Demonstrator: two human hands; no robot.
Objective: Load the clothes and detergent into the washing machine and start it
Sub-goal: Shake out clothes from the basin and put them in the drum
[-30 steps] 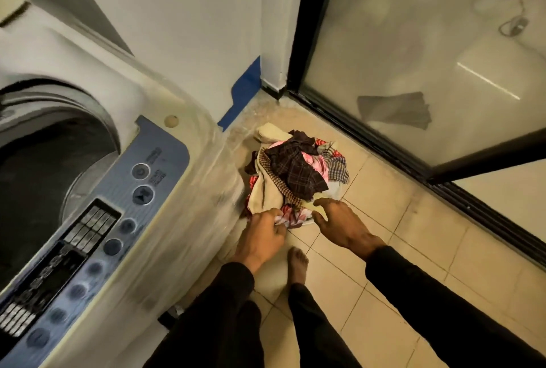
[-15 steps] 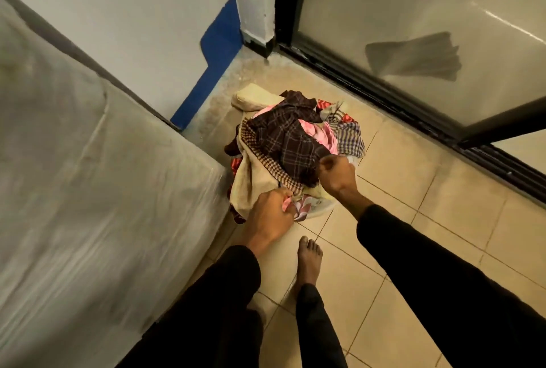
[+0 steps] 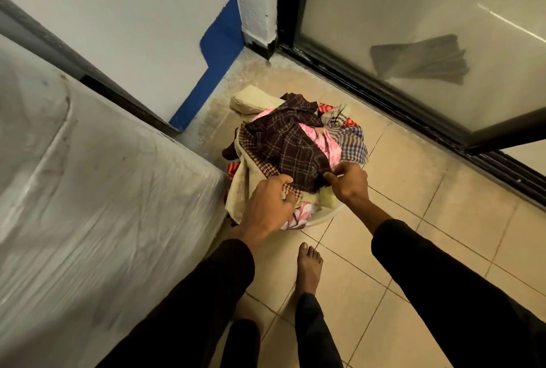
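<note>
Gripping the heap of clothes (image 3: 295, 149) now, my left hand (image 3: 270, 205) has closed on the cream checked towel (image 3: 251, 172) and my right hand (image 3: 350, 181) has slid across to pinch the dark plaid cloth; a second ago both only reached. The lift can begin, I judge. They fill a pale basin (image 3: 322, 218) on beige tiled floor (image 3: 413, 249), touching the plastic-wrapped washing machine (image 3: 103, 190), near the glass sliding door (image 3: 428, 42).
</note>
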